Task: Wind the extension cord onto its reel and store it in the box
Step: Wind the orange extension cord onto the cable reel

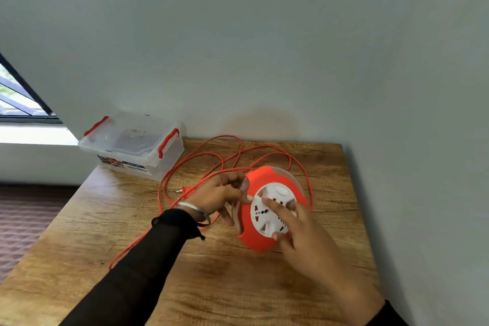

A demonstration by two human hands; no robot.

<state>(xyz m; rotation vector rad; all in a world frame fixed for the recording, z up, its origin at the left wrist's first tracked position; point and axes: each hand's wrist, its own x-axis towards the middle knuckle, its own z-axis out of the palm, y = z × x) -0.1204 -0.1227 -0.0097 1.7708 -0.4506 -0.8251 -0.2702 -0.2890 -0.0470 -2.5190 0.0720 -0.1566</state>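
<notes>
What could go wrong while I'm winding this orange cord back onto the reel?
The cord lies in crossing loops on the table, so it may knot or snag as it feeds in. One stretch hangs over the near left edge, and its plug could catch or whip across the wood. The box sits at the far left corner, lid still latched, so a dragged loop might nudge it off.

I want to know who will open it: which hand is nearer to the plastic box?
Left. The left hand is on the reel's box-facing side; the right hand lies on its socket face, farther from the box.
</notes>
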